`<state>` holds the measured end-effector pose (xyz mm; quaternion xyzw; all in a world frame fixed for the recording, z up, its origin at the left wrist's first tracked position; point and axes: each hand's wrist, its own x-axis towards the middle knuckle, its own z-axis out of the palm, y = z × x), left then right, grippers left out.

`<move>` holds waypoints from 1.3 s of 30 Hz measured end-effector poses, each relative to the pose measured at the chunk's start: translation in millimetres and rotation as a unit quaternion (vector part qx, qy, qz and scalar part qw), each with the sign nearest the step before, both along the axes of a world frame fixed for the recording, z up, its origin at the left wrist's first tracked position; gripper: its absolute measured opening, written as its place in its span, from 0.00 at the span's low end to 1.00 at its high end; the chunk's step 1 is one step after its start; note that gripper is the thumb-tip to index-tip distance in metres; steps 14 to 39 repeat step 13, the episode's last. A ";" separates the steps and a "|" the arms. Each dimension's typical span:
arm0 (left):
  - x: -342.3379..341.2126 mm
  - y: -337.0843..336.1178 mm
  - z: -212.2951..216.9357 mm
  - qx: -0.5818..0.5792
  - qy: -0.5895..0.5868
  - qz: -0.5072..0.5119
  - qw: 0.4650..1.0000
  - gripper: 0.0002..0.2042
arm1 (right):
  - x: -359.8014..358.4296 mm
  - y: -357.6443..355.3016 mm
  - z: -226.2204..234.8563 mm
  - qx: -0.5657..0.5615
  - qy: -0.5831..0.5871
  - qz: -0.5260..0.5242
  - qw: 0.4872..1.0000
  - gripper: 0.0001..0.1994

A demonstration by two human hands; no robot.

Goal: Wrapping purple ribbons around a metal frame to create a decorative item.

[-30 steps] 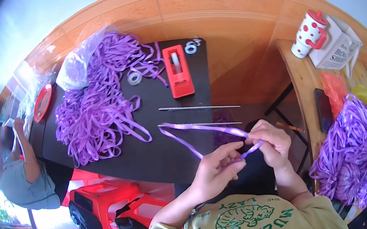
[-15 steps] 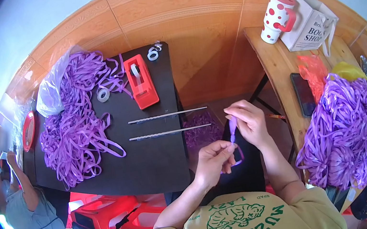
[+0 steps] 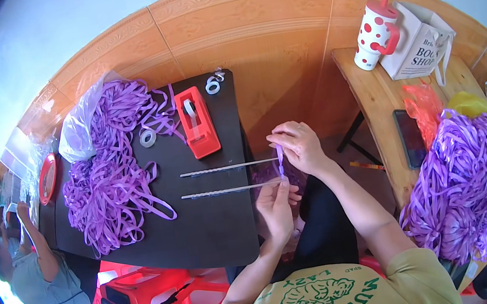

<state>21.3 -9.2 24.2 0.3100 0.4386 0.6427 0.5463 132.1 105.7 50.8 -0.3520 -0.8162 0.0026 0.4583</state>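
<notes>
A short purple ribbon (image 3: 280,160) is stretched between my hands, just past the dark table's right edge. My left hand (image 3: 275,208) pinches its lower part, close to the tip of the nearer metal rod (image 3: 230,189). Higher up, my right hand (image 3: 301,150) grips the other end, beside the tip of the farther metal rod (image 3: 227,167). Both thin rods, twisted along their left part, lie parallel and jut out over the table edge. Whether the ribbon loops around the rods or only touches their tips, I cannot tell.
On the dark table (image 3: 218,233) are a purple ribbon heap (image 3: 113,199), a red tape dispenser (image 3: 202,136) and tape rolls (image 3: 148,138). The wooden table (image 3: 389,173) bears another ribbon pile (image 3: 463,192), a phone (image 3: 409,137) and a spotted tumbler (image 3: 375,33). Red stools (image 3: 197,298) stand below left.
Both hands have moved left and away from me with the ribbon, from open space to the rod tips. The ribbon's lower loop no longer shows. The whole view has shifted slightly.
</notes>
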 end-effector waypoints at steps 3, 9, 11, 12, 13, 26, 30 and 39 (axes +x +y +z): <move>-0.9 7.6 0.9 0.010 -0.011 0.031 0.999 0.06 | -7.9 11.2 -6.1 -0.015 -0.006 0.022 1.000 0.10; -1.2 17.5 -5.6 0.016 -0.027 0.042 0.999 0.06 | -16.4 13.7 -51.9 -0.108 0.049 0.073 0.990 0.10; -4.8 17.8 -11.1 0.012 -0.028 0.046 0.998 0.06 | -24.2 -1.8 -78.4 -0.226 0.073 0.071 0.969 0.10; -3.3 18.4 -12.4 0.028 -0.019 0.047 0.998 0.08 | -23.6 -5.1 -103.8 -0.257 0.100 0.095 0.956 0.13; 2.4 20.3 -13.6 0.045 -0.012 0.041 0.998 0.11 | -15.1 -4.2 -140.5 -0.376 0.171 0.098 0.905 0.18; 2.4 20.3 -13.6 0.045 -0.012 0.041 0.998 0.11 | -15.1 -4.2 -140.5 -0.376 0.171 0.098 0.905 0.18; 2.4 20.3 -13.6 0.045 -0.012 0.041 0.998 0.11 | -15.1 -4.2 -140.5 -0.376 0.171 0.098 0.905 0.18; 2.4 20.3 -13.6 0.045 -0.012 0.041 0.998 0.11 | -15.1 -4.2 -140.5 -0.376 0.171 0.098 0.905 0.18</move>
